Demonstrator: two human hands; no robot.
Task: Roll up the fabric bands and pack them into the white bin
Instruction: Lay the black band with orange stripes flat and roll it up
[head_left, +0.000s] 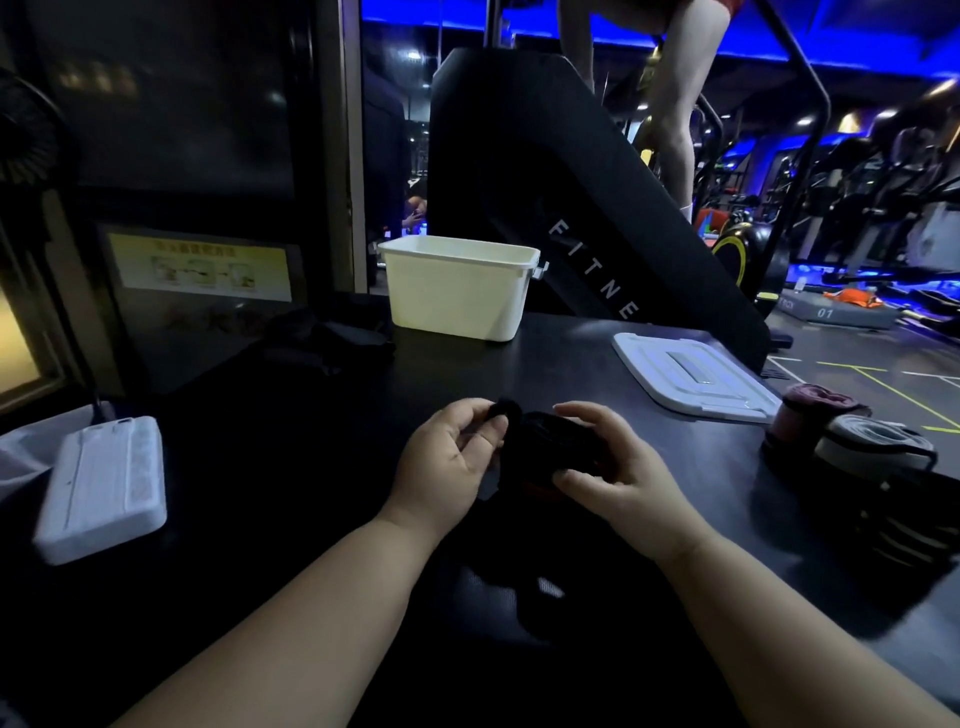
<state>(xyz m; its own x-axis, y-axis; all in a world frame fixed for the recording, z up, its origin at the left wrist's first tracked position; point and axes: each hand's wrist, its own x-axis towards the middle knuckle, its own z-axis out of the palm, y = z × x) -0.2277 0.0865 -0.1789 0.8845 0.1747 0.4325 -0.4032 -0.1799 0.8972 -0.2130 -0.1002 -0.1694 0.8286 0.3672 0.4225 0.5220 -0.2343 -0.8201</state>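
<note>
black band mid-roll, bin open at the far edge

the fingertips of my left hand pinch the loose tail of the black fabric band, thumb against forefinger. my right hand curls round the wound part of the same band, thumb beneath and fingers arched over the top, low over the dark table. i judge the cloth light, soft and limp: the coil will likely spring loose unless i hold it across its flat faces and draw the tail taut from its very end. to the right, near the table edge, sit two rolled bands, just beside the white lid. the white bin stands open at the far side, well apart from my hands; i cannot see into it. a dark heap of fabric lies just left of it
</note>
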